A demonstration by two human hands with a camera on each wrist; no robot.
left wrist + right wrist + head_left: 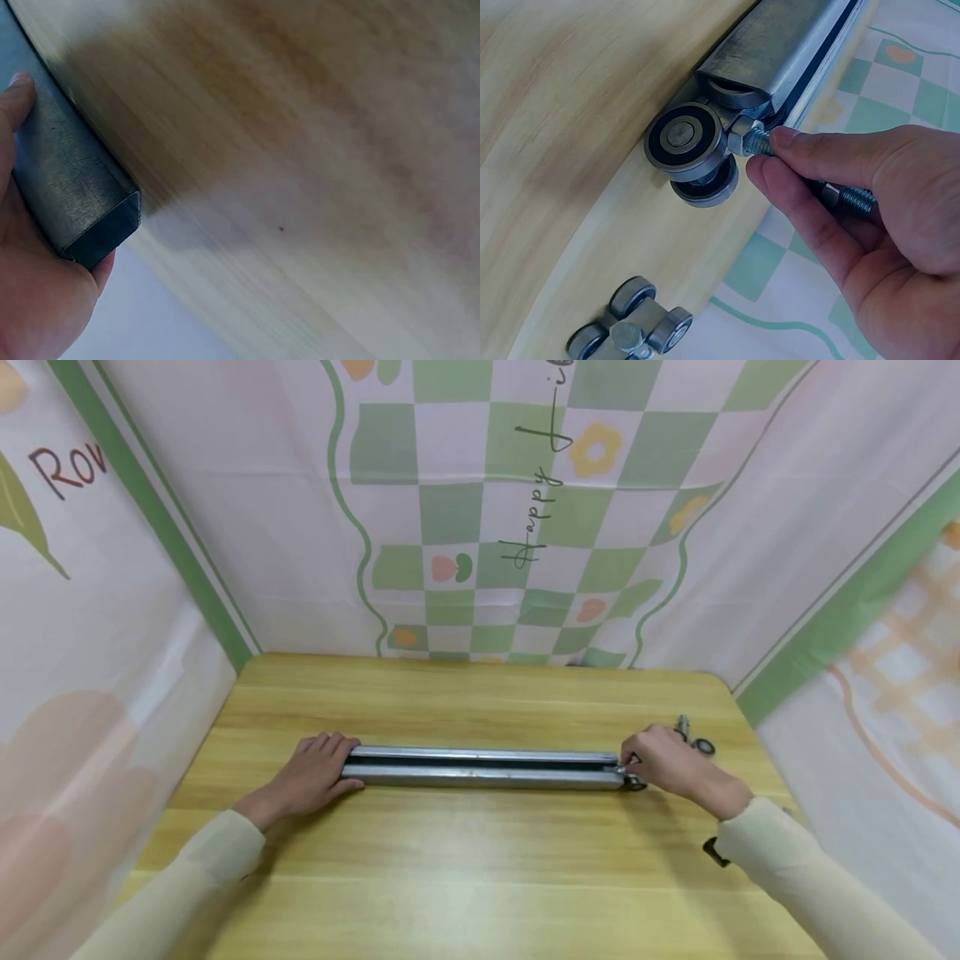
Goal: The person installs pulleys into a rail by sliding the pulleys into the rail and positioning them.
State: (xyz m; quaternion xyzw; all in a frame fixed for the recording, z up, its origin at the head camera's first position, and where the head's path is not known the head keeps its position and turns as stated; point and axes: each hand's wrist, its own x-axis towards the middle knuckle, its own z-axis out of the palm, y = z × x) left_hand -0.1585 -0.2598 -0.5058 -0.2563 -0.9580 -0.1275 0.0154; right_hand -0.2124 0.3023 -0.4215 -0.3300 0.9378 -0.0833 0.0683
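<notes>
Seemingly steadied rail with curled left hand at nine o'clock, closely pinching bolt with right hand at three.

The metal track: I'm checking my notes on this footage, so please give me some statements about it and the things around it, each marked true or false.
1. The right hand pinches the threaded bolt of a roller trolley. True.
2. The slotted metal track lies with its slot facing down. False: the slot faces up.
3. The left hand holds the track's end farther from the trolley. True.
4. The pinched trolley is wholly inside the track. False: two of its wheels show outside.
5. A second roller trolley lies on the wooden table. True.
</notes>
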